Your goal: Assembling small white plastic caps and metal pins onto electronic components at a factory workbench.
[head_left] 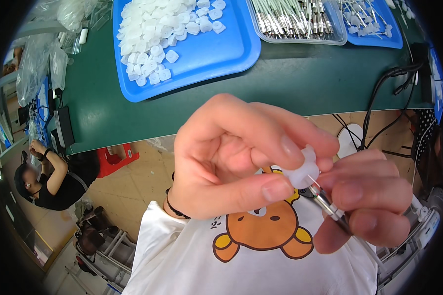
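Observation:
My left hand (226, 162) pinches a small translucent white plastic piece (299, 176) between thumb and fingers, in front of my chest. Closed round a slim rod with a shiny metal end (327, 204) is my right hand (374, 196). The rod's metal end points up and left and meets the plastic piece; whether it sits inside or only touches, I cannot tell. My fingers cover much of the rod and part of the plastic piece.
On the green table (182, 115) a blue tray (221, 56) carries a heap of similar white pieces. A clear box (300, 41) holds many metal-ended rods. Rods with white pieces lie in another blue tray (396, 39). Black cables (379, 88) hang at right; a person (54, 172) sits at left.

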### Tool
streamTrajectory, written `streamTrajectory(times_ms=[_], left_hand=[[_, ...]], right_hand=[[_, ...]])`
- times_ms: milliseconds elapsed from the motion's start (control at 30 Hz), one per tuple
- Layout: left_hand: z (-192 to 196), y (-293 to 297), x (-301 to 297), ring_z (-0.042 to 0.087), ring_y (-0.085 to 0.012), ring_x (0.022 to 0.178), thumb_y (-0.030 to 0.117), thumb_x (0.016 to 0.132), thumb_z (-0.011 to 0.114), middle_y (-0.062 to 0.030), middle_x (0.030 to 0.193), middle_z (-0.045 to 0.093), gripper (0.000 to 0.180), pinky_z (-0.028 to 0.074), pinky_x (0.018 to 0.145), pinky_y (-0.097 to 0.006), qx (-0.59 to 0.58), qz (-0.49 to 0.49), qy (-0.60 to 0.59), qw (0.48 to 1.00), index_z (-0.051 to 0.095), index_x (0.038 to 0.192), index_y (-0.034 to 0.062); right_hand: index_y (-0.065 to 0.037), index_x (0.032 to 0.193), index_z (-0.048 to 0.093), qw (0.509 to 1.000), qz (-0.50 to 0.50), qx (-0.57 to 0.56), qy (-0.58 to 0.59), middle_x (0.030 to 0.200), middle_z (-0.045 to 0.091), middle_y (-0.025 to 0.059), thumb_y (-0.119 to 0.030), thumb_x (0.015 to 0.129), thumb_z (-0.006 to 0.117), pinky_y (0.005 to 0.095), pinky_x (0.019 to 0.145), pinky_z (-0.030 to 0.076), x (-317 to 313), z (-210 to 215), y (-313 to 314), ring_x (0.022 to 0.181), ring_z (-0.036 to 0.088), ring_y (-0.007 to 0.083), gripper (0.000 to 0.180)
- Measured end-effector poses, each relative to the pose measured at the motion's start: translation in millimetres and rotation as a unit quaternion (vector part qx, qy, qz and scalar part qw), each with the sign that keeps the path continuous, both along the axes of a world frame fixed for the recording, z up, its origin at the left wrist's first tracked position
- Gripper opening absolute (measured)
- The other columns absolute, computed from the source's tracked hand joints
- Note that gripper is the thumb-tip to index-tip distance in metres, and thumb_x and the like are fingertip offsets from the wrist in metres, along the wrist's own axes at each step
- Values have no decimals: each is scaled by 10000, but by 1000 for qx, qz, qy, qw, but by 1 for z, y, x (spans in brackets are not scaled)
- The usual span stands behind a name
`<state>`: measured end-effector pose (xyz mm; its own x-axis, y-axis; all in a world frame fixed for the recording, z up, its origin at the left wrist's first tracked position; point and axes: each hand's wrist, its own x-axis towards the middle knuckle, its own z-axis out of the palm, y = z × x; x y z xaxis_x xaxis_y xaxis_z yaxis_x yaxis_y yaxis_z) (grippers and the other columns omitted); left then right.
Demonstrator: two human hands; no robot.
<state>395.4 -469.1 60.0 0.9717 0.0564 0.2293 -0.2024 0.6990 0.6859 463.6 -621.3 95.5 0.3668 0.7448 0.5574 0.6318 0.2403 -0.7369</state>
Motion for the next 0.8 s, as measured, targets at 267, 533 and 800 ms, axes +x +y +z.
streamTrajectory(times_ms=[267,533,800], left_hand=[[2,-3,2,523,-245,772,5,664,584,-138,937,465,303,462,519,-241,-6,6,13,1000,388,862,123],[2,-5,2,529,-245,762,18,666,593,-147,918,470,291,468,550,-242,-1,26,20,999,388,850,112],[2,-6,2,527,-256,768,23,666,599,-153,922,470,279,468,569,-264,-8,25,26,999,397,837,108]], right_hand=[[-72,1037,329,1000,-11,4,-14,944,413,111,-293,682,584,291,567,451,0,-2,-2,726,508,213,490],[-63,1027,326,999,-24,8,-22,927,412,117,-272,686,581,296,534,456,-1,-3,0,713,506,224,475],[-62,1030,337,1000,-1,-28,10,930,416,118,-226,688,584,307,570,462,1,3,-4,716,517,240,452]])
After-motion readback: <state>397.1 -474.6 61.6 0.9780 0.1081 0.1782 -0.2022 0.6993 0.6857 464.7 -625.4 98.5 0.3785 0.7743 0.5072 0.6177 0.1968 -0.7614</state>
